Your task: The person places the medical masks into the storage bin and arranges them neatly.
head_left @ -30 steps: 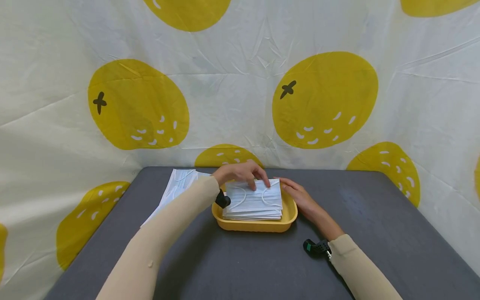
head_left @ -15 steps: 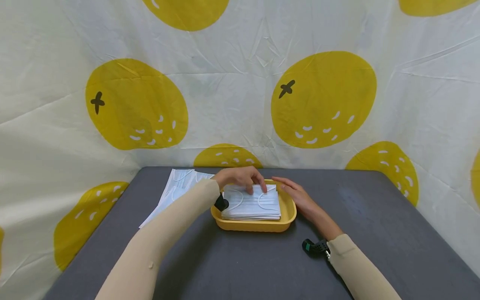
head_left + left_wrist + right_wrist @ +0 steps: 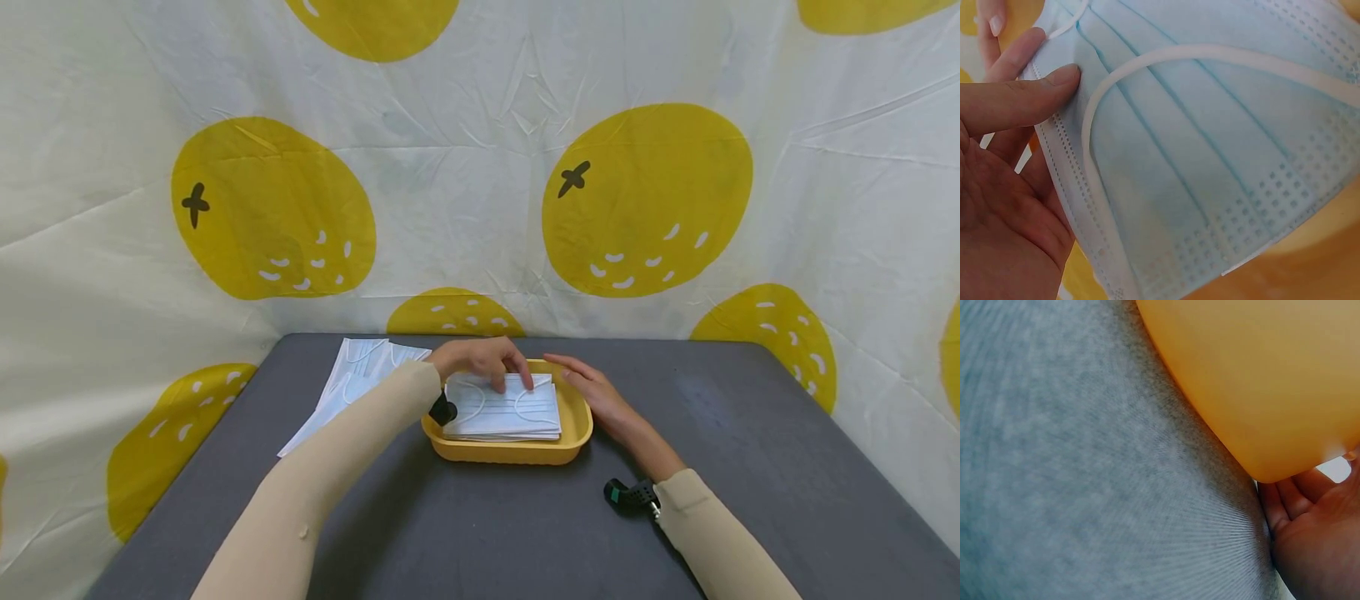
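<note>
A stack of light-blue pleated face masks (image 3: pixel 501 410) with white ear loops lies in a shallow yellow basket (image 3: pixel 506 452). My left hand (image 3: pixel 483 358) reaches over the stack's far edge. In the left wrist view its thumb presses on the top mask (image 3: pixel 1172 144) while other fingers sit behind the edge, pinching the stack there. My right hand (image 3: pixel 600 398) rests along the basket's right end with its fingers loosely extended. From the right wrist, the basket's smooth outer wall (image 3: pixel 1260 381) shows, with fingers curving around its far corner.
More face masks (image 3: pixel 363 367) lie spread at the table's far left, partly hidden by my left sleeve. The dark grey table (image 3: pixel 465 533) ends at a white curtain (image 3: pixel 457 200) printed with yellow fruit.
My left hand has lowered the masks' far edge toward me, down into the basket, and the basket's far rim now shows. My right hand stays in place at the basket's end.
</note>
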The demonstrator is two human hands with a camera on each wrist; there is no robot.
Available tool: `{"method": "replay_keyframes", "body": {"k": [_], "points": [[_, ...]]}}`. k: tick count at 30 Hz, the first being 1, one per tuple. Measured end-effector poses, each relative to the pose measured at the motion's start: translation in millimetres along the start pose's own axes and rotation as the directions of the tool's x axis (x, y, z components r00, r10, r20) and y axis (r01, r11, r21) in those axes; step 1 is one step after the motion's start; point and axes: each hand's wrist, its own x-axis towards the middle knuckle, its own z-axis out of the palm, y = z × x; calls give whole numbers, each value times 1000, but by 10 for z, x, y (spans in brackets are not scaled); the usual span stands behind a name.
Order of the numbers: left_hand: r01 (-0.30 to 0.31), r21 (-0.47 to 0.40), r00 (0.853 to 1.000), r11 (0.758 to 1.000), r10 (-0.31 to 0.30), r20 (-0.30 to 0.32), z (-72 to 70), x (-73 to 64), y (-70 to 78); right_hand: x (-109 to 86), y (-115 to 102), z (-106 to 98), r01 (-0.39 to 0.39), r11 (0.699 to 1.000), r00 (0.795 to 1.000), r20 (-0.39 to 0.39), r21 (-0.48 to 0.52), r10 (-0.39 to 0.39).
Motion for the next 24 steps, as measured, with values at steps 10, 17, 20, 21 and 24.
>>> {"method": "replay_keyframes", "body": {"k": [10,17,20,21,24], "points": [[19,16,1000,1000,-19,5,1,-31,-3,1,-18,12,-3,1000,1000,0,13,3],[35,-21,999,999,-34,12,-3,-65,10,-12,-26,17,-5,1000,1000,-4,2,5],[34,-16,999,999,-34,9,-9,-72,16,-8,-24,19,-6,1000,1000,-11,-4,5],[34,-17,999,999,-34,10,-11,-73,17,-5,-22,19,-6,1000,1000,-12,-6,6],[34,-16,999,999,-34,20,-21,-70,17,3,-19,18,-7,1000,1000,-9,-6,7]]}}
